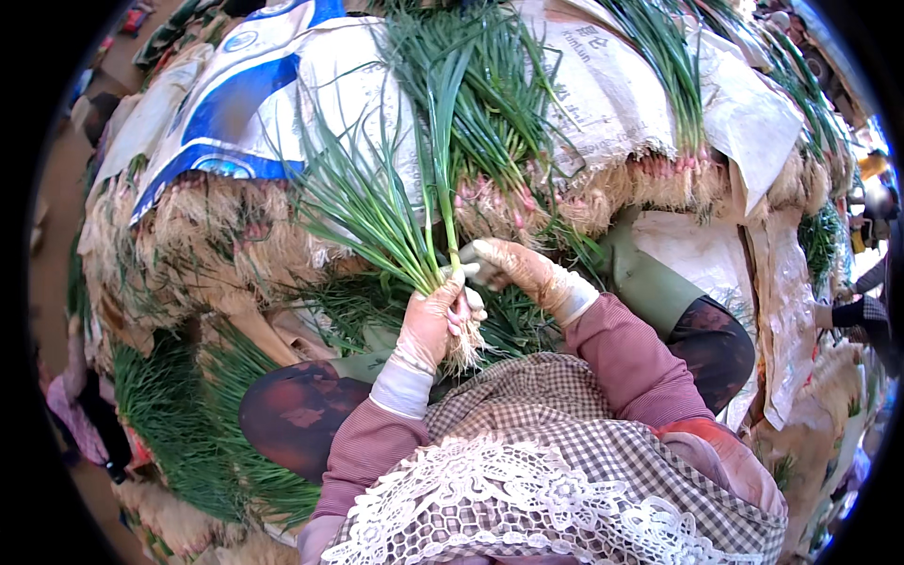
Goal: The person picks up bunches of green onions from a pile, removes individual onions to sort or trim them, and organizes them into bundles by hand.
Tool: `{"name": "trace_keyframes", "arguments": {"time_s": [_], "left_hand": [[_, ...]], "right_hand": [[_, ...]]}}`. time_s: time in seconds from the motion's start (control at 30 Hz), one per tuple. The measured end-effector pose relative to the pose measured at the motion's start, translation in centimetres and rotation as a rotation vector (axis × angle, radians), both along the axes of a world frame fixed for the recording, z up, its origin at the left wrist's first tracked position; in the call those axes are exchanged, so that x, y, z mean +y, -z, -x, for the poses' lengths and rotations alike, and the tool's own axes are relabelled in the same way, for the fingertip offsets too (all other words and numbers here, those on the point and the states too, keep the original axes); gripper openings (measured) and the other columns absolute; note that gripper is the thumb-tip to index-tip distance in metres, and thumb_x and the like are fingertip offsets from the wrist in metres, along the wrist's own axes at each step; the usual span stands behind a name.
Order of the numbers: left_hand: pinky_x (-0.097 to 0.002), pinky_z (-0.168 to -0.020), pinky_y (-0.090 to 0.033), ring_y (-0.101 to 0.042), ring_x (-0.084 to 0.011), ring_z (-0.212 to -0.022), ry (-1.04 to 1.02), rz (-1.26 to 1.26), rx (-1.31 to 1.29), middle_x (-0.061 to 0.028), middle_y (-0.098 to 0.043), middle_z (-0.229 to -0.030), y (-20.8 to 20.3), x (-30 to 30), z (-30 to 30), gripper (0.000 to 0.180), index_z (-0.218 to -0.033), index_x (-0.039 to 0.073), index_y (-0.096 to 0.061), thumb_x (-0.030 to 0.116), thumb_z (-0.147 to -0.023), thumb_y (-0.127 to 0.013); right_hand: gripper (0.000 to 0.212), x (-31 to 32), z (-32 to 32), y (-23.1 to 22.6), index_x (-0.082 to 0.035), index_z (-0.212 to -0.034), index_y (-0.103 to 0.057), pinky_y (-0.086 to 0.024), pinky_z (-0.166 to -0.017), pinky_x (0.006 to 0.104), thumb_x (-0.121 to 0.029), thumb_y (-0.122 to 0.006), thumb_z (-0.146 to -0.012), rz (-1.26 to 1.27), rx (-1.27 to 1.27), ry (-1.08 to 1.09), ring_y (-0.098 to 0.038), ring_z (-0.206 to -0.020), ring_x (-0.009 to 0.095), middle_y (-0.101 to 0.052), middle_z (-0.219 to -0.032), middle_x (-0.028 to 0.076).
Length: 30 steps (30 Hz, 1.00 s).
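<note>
My left hand (426, 331) clasps one loose onion bunch (402, 252); my right hand (518, 270) half-curls, its hold unclear; heaped onions (504, 104) remain.

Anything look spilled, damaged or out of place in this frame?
Apparently loose green leaves lie strewn between the green boots, untidy compared with the gathered bunch of green onions in the left hand. The gloves also look soiled. Nothing else stands out.

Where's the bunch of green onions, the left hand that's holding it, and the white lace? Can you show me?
Green onion bunch (411, 258): head view, on its green stalks.
Left hand (427, 327): head view, on the back of the hand.
White lace (480, 463): head view, on its flowery upper part.
</note>
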<state>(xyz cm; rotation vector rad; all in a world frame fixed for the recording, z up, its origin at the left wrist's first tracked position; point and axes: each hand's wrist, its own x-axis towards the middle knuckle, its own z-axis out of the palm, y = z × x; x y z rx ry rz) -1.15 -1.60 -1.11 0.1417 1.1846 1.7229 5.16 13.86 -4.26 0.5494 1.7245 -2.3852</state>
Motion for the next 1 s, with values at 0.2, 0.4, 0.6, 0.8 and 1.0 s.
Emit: {"name": "trace_keyframes", "arguments": {"time_s": [0.2,0.4,0.6,0.8,1.0], "left_hand": [[-0.0189,-0.040,-0.040,-0.051,-0.0097,-0.047,-0.079,0.146,0.098,-0.0022,-0.052,-0.058,-2.3,2.1,-1.3,0.027,-0.097,-0.001,-0.051,0.023,-0.085,-0.046],[-0.0192,-0.036,-0.032,-0.033,-0.0054,-0.034,-0.184,-0.037,0.308,0.0025,-0.037,-0.044,-4.2,-0.1,1.0,0.025,-0.100,-0.005,-0.050,0.014,-0.084,-0.046],[-0.0220,-0.043,-0.044,-0.052,-0.0127,-0.046,-0.074,-0.009,-0.072,0.0002,-0.043,-0.046,-1.1,0.4,1.2,0.027,-0.100,-0.008,-0.050,0.013,-0.082,-0.048],[-0.0258,-0.047,-0.042,-0.047,-0.0152,-0.046,-0.075,0.074,-0.017,0.0005,-0.040,-0.045,-0.9,0.5,1.1,0.028,-0.097,-0.009,-0.051,0.015,-0.084,-0.045],[-0.0274,-0.044,-0.041,-0.050,-0.0180,-0.048,-0.113,0.075,-0.089,-0.0029,-0.043,-0.047,-0.7,-0.2,1.4,0.024,-0.086,-0.007,-0.054,0.016,-0.082,-0.049]], "right_hand": [[0.014,-0.3,0.6,-7.5,-0.005,-0.090,-0.048,-0.038,-0.041,0.0180,-0.018,-0.045,-0.085,-0.067,0.075,0.484,-0.046,-0.051,0.007,-0.052,-0.067,0.000],[0.017,13.9,-5.0,-15.3,-0.012,-0.091,-0.054,-0.030,-0.035,0.0128,-0.021,-0.040,-0.087,-0.693,-0.023,0.818,-0.033,-0.043,0.003,-0.043,-0.059,-0.005],[0.025,21.0,-6.3,-15.0,-0.008,-0.100,-0.053,-0.046,-0.064,0.0276,-0.026,-0.044,-0.084,-1.369,-0.256,0.834,-0.056,-0.071,0.015,-0.060,-0.083,0.008],[0.028,11.3,-1.9,-5.6,-0.013,-0.101,-0.055,-0.045,-0.069,0.0294,-0.030,-0.051,-0.080,-1.211,-0.536,0.226,-0.057,-0.077,0.019,-0.060,-0.082,0.010],[0.022,10.2,-1.6,-3.4,-0.001,-0.095,-0.055,-0.045,-0.068,0.0283,-0.017,-0.052,-0.080,-0.403,-0.071,0.363,-0.055,-0.072,0.017,-0.058,-0.079,0.009]]}}
